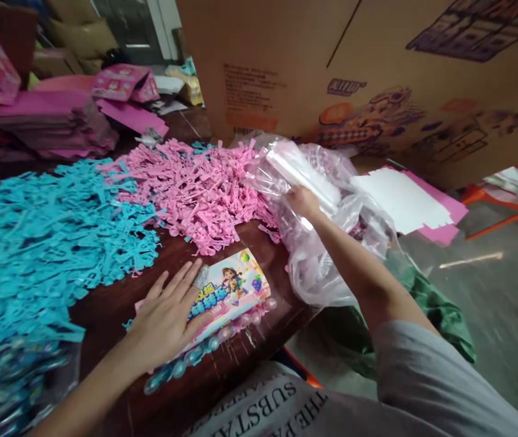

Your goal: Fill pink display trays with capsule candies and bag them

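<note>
Bare table edge (259, 358) just below fingers. Left hand (167, 315) flat, fingers released, on toy packet (231, 291); right hand (302, 200) grasping plastic bag (322, 267).

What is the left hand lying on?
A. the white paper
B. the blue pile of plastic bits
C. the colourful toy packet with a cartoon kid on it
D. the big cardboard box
C: the left hand rests flat on the toy packet on the brown table, apart from the blue pile.
</note>
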